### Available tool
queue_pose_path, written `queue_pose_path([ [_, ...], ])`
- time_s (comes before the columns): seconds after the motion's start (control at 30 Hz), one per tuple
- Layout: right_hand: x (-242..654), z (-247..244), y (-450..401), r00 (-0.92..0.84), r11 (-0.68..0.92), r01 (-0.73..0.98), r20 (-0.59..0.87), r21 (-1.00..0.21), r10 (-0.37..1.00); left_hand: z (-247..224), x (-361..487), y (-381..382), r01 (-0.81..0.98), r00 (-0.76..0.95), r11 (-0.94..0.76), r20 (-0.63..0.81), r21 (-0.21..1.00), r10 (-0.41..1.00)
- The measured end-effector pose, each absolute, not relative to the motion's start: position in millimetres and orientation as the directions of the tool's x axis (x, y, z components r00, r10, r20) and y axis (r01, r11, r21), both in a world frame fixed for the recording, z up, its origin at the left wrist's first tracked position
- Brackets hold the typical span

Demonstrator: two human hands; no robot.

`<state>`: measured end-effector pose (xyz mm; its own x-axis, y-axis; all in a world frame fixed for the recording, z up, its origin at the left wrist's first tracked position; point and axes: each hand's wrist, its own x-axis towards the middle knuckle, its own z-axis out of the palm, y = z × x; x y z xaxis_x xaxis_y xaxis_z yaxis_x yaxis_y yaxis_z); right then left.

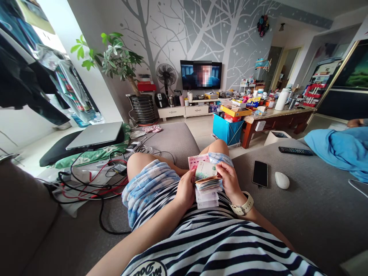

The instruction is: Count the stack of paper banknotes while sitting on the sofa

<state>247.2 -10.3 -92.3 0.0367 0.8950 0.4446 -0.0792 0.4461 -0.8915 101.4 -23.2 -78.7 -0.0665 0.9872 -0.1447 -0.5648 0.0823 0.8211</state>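
Observation:
A stack of banknotes (207,184) is held above my lap, between my two hands. My left hand (186,188) grips it at the left edge, its fingers closed. On the right side my right hand (229,180), with a pale watch (243,205) on the wrist, pinches the notes at their upper right. A greenish-white note (205,170) stands up from the stack. Behind it, a pink note (196,160) lies toward my knees. Below the stack, pale purple notes (207,200) rest against my striped shirt.
On the sofa (287,207) to the right are a black phone (260,174), a white mouse (282,180) and a remote (295,151). Tangled cables (100,188) and a laptop (94,135) lie to the left. Ahead stands a cluttered table (287,113).

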Motion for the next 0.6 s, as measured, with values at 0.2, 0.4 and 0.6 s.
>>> queue_pose_path([
  [0.2,247.7,-90.5,-12.0,0.035,0.448,-0.049,0.447,-0.893,0.894,-78.5,101.4,-23.2,-0.545,-0.097,0.069,-0.145,0.835,0.985],
  [0.4,246.8,-91.6,-13.0,0.032,0.461,-0.084,0.46,-0.884,0.887,-75.9,101.4,-24.8,-0.544,-0.073,0.057,-0.114,0.837,0.991],
  [0.6,245.4,-91.9,-15.8,-0.01,0.425,-0.142,0.431,-0.894,0.902,-80.9,100.4,-23.5,-0.579,-0.023,0.081,-0.116,0.811,0.993],
])
